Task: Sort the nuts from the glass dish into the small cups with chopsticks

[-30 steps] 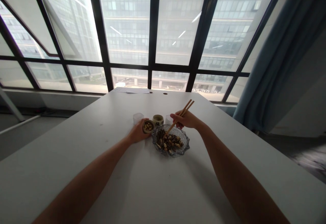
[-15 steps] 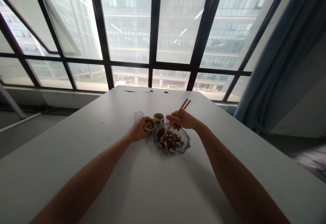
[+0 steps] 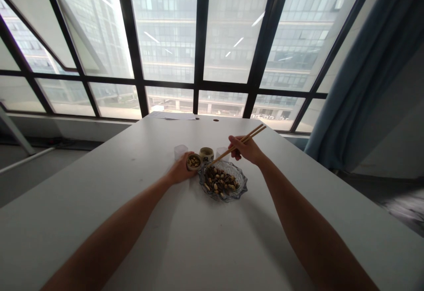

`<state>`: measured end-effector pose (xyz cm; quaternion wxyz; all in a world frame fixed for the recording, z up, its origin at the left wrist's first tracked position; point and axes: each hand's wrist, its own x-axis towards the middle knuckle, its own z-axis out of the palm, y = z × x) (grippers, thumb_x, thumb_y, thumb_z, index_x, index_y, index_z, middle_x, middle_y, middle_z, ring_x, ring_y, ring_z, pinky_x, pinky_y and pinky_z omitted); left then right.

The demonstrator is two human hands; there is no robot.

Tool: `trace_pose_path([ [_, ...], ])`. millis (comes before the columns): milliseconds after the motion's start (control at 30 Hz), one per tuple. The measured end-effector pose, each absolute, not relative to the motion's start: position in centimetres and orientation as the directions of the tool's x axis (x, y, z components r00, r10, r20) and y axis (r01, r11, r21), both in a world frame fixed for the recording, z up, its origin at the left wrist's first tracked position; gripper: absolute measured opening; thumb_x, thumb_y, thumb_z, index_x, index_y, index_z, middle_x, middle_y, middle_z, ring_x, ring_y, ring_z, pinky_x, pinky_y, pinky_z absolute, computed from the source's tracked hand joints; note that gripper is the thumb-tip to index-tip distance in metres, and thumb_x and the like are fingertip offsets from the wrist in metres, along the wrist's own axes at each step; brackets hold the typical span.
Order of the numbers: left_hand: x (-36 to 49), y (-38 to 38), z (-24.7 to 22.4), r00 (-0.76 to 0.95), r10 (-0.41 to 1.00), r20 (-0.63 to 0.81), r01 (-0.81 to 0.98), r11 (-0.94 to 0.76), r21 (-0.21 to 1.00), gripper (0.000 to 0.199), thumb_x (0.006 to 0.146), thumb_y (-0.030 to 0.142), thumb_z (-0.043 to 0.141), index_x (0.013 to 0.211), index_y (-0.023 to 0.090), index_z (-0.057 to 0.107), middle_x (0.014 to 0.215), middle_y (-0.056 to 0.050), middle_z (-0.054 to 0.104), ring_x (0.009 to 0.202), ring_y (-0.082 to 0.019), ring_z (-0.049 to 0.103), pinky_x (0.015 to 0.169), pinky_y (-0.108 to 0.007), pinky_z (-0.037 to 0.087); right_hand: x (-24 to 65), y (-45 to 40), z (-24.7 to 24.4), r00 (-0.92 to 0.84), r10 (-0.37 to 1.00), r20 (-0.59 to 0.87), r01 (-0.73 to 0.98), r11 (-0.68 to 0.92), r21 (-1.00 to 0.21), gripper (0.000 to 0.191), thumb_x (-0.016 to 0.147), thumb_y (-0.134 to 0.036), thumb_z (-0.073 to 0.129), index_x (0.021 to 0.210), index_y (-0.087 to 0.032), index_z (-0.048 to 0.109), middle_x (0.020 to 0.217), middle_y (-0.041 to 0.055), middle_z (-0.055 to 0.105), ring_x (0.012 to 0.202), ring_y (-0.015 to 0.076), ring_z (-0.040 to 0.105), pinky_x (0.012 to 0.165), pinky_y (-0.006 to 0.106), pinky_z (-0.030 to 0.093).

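My left hand (image 3: 180,169) grips a small ceramic cup (image 3: 194,162) that tilts toward me and has light pieces, perhaps nuts, inside. In my right hand (image 3: 245,148) is a pair of wooden chopsticks (image 3: 233,146), their tips low at the left rim of a clear glass bowl (image 3: 243,189). Whether the tips hold a piece I cannot tell. The bowl contains a mix of dark seeds and pale nuts (image 3: 220,181). Just behind it stands a second ceramic cup (image 3: 207,153) with dark characters on its side.
A clear plastic cup (image 3: 180,150) stands behind my left hand, and another clear cup (image 3: 222,153) behind the bowl, partly hidden by the chopsticks. Papers (image 3: 174,115) lie at the far end of the white table (image 3: 149,247). A blue curtain (image 3: 351,79) hangs at the right.
My right hand has moved right and slightly up, and the chopsticks now slant lower, their tips raised from the mix to the bowl's left rim. My left hand stays with its cup.
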<state>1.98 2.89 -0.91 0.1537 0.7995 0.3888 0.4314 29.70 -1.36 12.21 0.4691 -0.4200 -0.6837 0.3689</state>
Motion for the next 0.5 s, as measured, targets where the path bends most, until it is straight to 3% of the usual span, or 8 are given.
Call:
trace_pose_path([
  [133, 2.0, 2.8, -0.9, 0.334, 0.75, 0.571, 0.466, -0.658, 0.592, 0.071, 0.063, 0.033, 0.077, 0.127, 0.019, 0.049, 0.119, -0.012, 0.064, 0.109, -0.029, 0.063, 0.096, -0.046, 0.051, 31.2, -0.1, 12.0, 0.008, 0.906, 0.424, 0.067, 0.422, -0.904, 0.058, 0.068, -0.072, 0.072, 0.061, -0.015, 0.063, 0.042, 0.0021, 0.059, 0.029, 0.0087, 0.046, 0.029, 0.021, 0.035],
  [267, 2.0, 2.9, -0.9, 0.317, 0.749, 0.582, 0.462, -0.658, 0.595, 0.066, 0.063, 0.031, 0.076, 0.123, 0.019, 0.051, 0.115, -0.012, 0.065, 0.105, -0.028, 0.064, 0.093, -0.045, 0.052, 32.1, 0.9, 11.7, 0.139, 0.904, 0.403, -0.035, 0.412, -0.911, 0.057, 0.065, -0.071, 0.075, 0.061, -0.016, 0.063, 0.042, 0.0015, 0.058, 0.029, 0.0082, 0.045, 0.028, 0.02, 0.033],
  [500, 1.8, 3.0, -0.5, 0.298, 0.764, 0.573, 0.418, -0.644, 0.641, 0.062, 0.064, 0.035, 0.077, 0.119, 0.019, 0.052, 0.109, -0.01, 0.067, 0.098, -0.026, 0.066, 0.088, -0.042, 0.054, 32.8, 1.3, 11.3, 0.246, 0.877, 0.413, 0.016, 0.423, -0.906, 0.056, 0.073, -0.072, 0.067, 0.065, -0.017, 0.061, 0.045, 0.003, 0.06, 0.033, 0.0102, 0.049, 0.031, 0.023, 0.039],
])
